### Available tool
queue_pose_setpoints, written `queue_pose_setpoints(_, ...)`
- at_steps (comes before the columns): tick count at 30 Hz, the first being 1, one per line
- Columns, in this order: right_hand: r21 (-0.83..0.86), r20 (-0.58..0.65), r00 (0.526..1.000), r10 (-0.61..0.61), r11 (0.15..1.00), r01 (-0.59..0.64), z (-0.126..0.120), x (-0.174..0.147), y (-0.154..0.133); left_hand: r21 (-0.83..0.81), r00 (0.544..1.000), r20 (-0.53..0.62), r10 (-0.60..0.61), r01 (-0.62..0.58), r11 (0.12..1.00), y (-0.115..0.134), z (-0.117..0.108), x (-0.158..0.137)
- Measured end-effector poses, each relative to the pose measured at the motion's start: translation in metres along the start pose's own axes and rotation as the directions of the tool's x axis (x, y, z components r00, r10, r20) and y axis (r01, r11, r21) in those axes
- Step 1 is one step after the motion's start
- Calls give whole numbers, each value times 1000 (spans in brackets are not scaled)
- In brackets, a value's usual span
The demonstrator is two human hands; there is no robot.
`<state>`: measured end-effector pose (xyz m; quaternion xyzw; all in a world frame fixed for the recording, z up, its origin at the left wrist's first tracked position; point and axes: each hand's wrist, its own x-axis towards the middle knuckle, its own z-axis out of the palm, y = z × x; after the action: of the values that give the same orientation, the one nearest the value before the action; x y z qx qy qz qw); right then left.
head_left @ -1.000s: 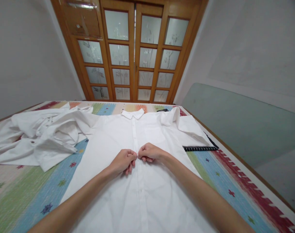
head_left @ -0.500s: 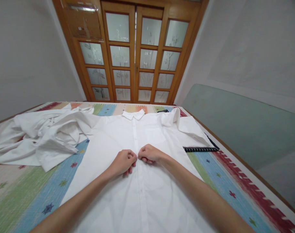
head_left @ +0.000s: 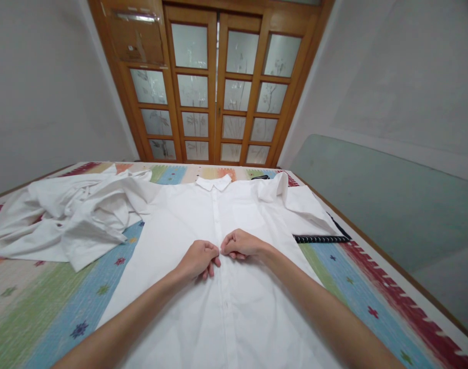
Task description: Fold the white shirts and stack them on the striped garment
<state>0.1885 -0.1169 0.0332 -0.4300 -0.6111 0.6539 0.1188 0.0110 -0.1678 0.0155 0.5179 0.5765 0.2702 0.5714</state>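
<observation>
A white collared shirt (head_left: 180,210) lies spread face up in front of me, its collar (head_left: 214,182) at the far end. Both hands meet at the middle of its front placket. My left hand (head_left: 201,257) is closed, thumb and index finger pinching the placket's left side. My right hand (head_left: 240,244) faces it from the right, fingertips pinched on the placket as well. The two sets of fingertips nearly touch. Whatever small part sits between them, such as a button, is hidden by the fingers.
A crumpled white cloth (head_left: 83,215) lies at the left, against the shirt's left sleeve. Under the right sleeve a black item with a white-marked edge (head_left: 322,239) sticks out. The striped tablecloth (head_left: 37,302) covers the table. A greenish panel (head_left: 387,189) leans by the right wall.
Both hands stay at the same spot on the placket, with only slight finger movement; the left fingers are a little looser. The whole view has shifted slightly.
</observation>
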Motion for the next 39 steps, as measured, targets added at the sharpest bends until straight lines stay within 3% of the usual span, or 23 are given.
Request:
queue_pose_setpoints(7, -6, -31, 999, 36, 999, -36, 3, -3, -5, 219, 980, -137, 143, -111, 969, 15, 5, -15)
queue_pose_setpoints(12, -9, -36, 999, 41, 999, -41, 5, -4, -6, 388, 920, -194, 340, -246, 888, 15, 8, -17)
queue_pose_setpoints(16, -5, -32, 999, 29, 1000, -29, 4, -4, -5, 429, 886, -210, 413, -296, 853, 9, 10, -14)
queue_pose_setpoints(23, -1, -19, 1000, 20, 1000, -20, 2, -2, -3, 474, 857, -230, 460, -314, 823, 8, 11, -17)
queue_pose_setpoints(29, 15, -31, 998, 54, 998, -54, 3, -2, -5, 476, 861, -235, 452, -304, 825, 10, 12, -19)
queue_pose_setpoints(39, 58, -45, 997, 68, 996, -66, 3, -3, -8, 286, 890, -290, 350, -269, 920, 6, 9, -12)
